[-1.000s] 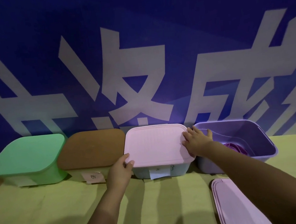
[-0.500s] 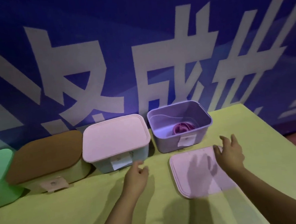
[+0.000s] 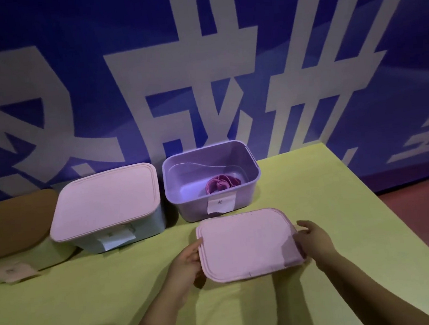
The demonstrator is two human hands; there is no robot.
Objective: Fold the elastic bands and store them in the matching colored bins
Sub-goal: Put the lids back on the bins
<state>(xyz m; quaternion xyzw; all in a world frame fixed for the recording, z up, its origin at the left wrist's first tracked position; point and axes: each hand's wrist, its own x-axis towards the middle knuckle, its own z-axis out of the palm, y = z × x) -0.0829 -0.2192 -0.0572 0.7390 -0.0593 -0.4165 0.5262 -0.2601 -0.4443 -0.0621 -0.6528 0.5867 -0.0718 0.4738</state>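
Note:
A purple bin (image 3: 193,203) stands open at the back of the table, with a folded pink-purple elastic band (image 3: 222,184) lying inside it. Its pink-purple lid (image 3: 247,244) lies in front of the bin. My left hand (image 3: 187,263) grips the lid's left edge and my right hand (image 3: 314,240) grips its right edge. Left of the purple bin stands a pale blue bin (image 3: 125,229) closed by a pink lid (image 3: 105,200).
A cream bin with a brown lid (image 3: 12,221) stands at the far left. All bins sit against a blue wall with large white characters. The yellow-green table (image 3: 91,305) ends at its right edge (image 3: 385,211), with reddish floor beyond.
My hands left the pink-lidded bin and came to the loose lid; each now holds one side of it. The view has swung right, so the green bin is out of sight.

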